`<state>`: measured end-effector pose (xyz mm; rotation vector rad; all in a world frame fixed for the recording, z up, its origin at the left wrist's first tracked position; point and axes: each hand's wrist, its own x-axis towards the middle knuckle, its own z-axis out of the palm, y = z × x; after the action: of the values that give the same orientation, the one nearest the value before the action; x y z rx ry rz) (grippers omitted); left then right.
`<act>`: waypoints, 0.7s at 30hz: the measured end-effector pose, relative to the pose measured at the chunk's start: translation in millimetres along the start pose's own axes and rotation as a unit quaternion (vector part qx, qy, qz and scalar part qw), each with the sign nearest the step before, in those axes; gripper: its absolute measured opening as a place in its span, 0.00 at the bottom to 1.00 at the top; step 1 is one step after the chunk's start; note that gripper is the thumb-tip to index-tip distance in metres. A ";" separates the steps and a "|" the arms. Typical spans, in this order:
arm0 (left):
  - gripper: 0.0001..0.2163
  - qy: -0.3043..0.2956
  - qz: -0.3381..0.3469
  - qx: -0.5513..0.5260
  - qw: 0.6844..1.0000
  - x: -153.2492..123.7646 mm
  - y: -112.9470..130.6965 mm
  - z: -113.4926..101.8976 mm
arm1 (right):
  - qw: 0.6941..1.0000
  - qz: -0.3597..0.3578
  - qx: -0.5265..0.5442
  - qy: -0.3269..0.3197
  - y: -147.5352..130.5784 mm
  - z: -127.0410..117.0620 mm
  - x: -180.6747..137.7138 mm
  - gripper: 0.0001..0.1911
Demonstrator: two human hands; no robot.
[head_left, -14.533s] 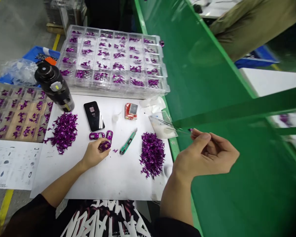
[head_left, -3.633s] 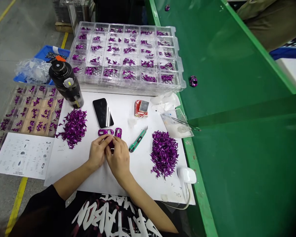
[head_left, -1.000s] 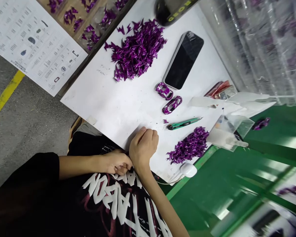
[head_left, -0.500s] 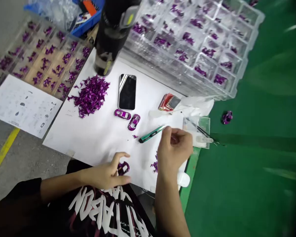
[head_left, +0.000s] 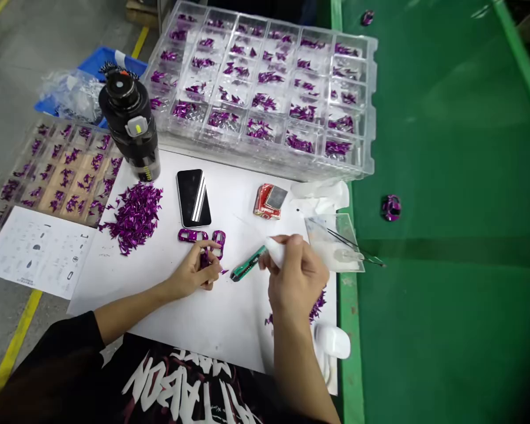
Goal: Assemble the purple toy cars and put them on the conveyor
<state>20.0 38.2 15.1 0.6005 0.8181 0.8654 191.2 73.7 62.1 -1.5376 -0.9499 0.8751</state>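
My left hand (head_left: pixel 192 275) rests on the white sheet (head_left: pixel 159 294) and pinches a small purple car shell (head_left: pixel 205 259) between its fingers. My right hand (head_left: pixel 297 277) is closed round a small white tube (head_left: pixel 275 250), its tip pointing left toward the shell. Two more purple car shells (head_left: pixel 202 237) lie just above my left hand. A green utility knife (head_left: pixel 247 264) lies between my hands. One heap of purple parts (head_left: pixel 135 215) sits at the left; another heap (head_left: pixel 317 306) is mostly hidden behind my right hand.
A phone (head_left: pixel 193 197), a black bottle (head_left: pixel 132 132) and a red packet (head_left: pixel 270 201) stand behind. A clear compartment tray (head_left: pixel 269 88) holds purple parts. Tweezers (head_left: pixel 355 246) lie on a clear plastic piece. A purple shell (head_left: pixel 391 207) sits on the green belt (head_left: pixel 446 176).
My left hand has moved up and away from the sheet's near edge with the shell. My right hand has come left, now gripping the white tube. The camera has swung back level.
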 end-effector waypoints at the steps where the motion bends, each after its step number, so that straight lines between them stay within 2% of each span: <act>1: 0.23 0.003 0.002 -0.006 1.000 -0.1 -0.9 -0.9 | 0.999 0.002 0.031 0.035 -4.9 0.7 -5.6 0.17; 3: 0.22 0.016 0.005 -0.019 1.000 0.2 -2.6 -2.6 | 0.992 -0.035 0.086 0.084 -9.5 5.3 -15.7 0.17; 4: 0.22 0.024 0.005 -0.027 0.999 0.7 -3.3 -3.3 | 0.989 -0.066 0.111 0.076 -9.3 8.6 -20.4 0.18; 8: 0.25 0.047 -0.002 -0.057 0.997 3.3 -4.4 -5.3 | 0.970 -0.177 0.163 -0.040 2.0 18.7 -38.3 0.19; 12: 0.30 0.053 -0.012 -0.077 0.996 4.1 -3.0 -5.9 | 0.963 -0.241 0.098 -0.065 11.7 17.5 -52.6 0.18; 15: 0.30 0.056 -0.015 -0.088 0.994 3.7 -1.2 -6.2 | 0.962 -0.266 0.032 -0.058 12.1 13.5 -57.6 0.17; 21: 0.29 0.060 -0.021 -0.100 0.993 3.0 1.2 -5.5 | 0.967 -0.248 -0.025 -0.055 11.7 10.9 -60.6 0.14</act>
<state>16.2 42.1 11.8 0.3568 0.8379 0.9382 157.8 21.6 51.7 -1.2172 -1.3708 0.5804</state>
